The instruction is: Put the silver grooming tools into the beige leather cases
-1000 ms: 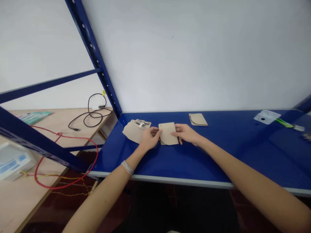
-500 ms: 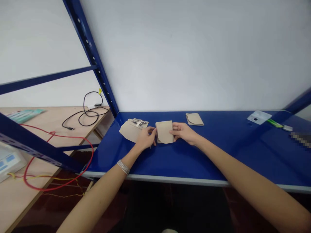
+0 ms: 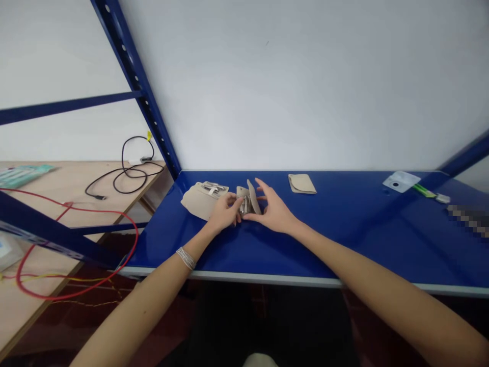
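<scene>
A small beige folding case (image 3: 253, 198) stands partly unfolded on the blue shelf between my hands, with shiny slim metal tools (image 3: 246, 205) showing inside. My left hand (image 3: 224, 210) pinches its left side, thumb over the inner face. My right hand (image 3: 275, 208) is around the raised flap, its thumb low in front and its fingers spread behind. To the left, partly behind my left hand, lies a second beige case (image 3: 197, 201), opened out, with metal tools (image 3: 214, 188) held in it by a white strip. A third beige case (image 3: 302, 183) lies folded farther right.
The blue shelf (image 3: 305, 244) has a pale front edge and blue uprights (image 3: 151, 109). At its right lie a white card (image 3: 401, 181), a green item (image 3: 424, 191) and a pixelated dark object (image 3: 468, 219). Left, a wooden table (image 3: 76, 191) holds a black cable (image 3: 124, 173) and a red cable (image 3: 133, 239).
The case between my hands was folded flat and now stands partly unfolded, its tools showing. My right hand's fingers have spread around the flap. The whole view has shifted slightly.
</scene>
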`<state>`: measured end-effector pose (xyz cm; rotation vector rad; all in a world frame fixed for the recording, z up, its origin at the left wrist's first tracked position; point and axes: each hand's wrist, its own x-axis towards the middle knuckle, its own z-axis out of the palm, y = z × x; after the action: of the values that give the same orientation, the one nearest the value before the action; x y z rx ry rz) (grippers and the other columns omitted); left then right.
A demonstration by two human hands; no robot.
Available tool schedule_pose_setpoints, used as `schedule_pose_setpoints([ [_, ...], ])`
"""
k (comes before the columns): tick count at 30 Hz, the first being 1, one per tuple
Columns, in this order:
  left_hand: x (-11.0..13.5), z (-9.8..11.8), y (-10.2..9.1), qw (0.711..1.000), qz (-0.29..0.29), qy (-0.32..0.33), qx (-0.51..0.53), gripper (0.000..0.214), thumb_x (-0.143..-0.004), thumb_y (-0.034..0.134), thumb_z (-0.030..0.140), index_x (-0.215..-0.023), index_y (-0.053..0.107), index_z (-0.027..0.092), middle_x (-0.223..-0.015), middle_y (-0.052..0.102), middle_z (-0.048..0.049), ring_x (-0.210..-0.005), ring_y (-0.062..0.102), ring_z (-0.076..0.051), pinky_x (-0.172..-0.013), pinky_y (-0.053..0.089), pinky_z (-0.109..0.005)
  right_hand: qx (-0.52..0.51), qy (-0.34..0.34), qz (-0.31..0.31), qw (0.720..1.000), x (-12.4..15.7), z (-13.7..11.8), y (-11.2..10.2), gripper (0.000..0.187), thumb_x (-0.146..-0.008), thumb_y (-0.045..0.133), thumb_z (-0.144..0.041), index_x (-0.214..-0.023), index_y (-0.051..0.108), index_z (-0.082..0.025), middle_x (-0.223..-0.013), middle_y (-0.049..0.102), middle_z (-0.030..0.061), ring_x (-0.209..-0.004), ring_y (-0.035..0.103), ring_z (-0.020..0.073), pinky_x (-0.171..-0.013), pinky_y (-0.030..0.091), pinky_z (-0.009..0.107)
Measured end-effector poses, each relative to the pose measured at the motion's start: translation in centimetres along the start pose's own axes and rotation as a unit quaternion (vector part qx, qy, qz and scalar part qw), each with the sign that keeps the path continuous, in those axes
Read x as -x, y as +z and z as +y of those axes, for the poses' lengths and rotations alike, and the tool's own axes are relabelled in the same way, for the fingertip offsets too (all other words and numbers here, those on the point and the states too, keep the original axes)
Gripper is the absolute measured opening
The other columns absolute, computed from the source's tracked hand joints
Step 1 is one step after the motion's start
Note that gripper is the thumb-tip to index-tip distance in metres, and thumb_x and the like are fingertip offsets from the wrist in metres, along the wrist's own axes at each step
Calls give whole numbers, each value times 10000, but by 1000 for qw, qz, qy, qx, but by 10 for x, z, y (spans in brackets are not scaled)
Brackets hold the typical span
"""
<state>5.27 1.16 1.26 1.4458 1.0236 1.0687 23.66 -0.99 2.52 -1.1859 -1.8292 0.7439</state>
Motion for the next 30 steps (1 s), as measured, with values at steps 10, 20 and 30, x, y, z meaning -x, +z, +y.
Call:
schedule_pose_setpoints([
  [10,-1,4,0,998,55,-9,4,286,-867,575,465,-851,494,192,-509,501,70,-379,453,-80,-377,333,-183,222,-60,153,961,-12,17,-28,564,-757,608,-180,-1316,540,-187,-1197,579,157,-1083,556,322,-948,437,527],
  [20,-3,1,-2,996,24,53,62,330,-818,635,470,-920,580,161,-821,648,-13,-781,587,-151,-785,462,-287,31,-10,65,997,-6,1,-3,250,-821,652,-303,-1022,698,-161,-851,734,67,-728,672,174,-698,539,293],
  [30,-2,-4,-2,990,-78,63,95,317,-857,608,465,-983,579,175,-866,602,-6,-803,557,-144,-808,444,-280,-141,62,68,986,-12,11,-6,306,-720,759,-340,-949,711,-142,-882,739,90,-791,687,197,-754,553,331],
])
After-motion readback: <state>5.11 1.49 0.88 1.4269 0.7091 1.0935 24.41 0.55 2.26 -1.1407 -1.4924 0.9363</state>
